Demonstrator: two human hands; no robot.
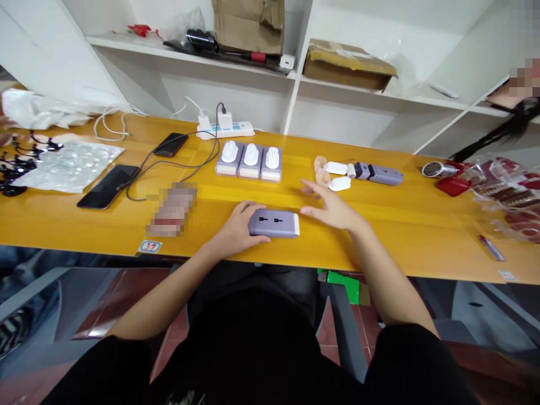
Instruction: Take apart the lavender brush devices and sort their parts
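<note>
My left hand [238, 230] is closed round the left end of a purple-grey oblong case [276, 225] lying near the table's front edge. Two dark slot-shaped marks show on the case's top, and its right end is white. To the right of the case my right hand [333, 211] is open, fingers apart and holding nothing. Just beyond those fingers lie small white oval pieces [340, 184] and peach-coloured pieces [321, 166]. Further right is a purple-grey part [386, 174]. Behind the held case stand three similar cases in a row, each topped by a white ribbed head [251, 154].
On the left are a phone [107, 188] with a cable, a smaller dark phone [171, 144] and bubble wrap [71, 163]. A power strip [232, 130] sits against the shelf. Clear packages [510, 191] and a pen-like item [491, 247] lie on the right.
</note>
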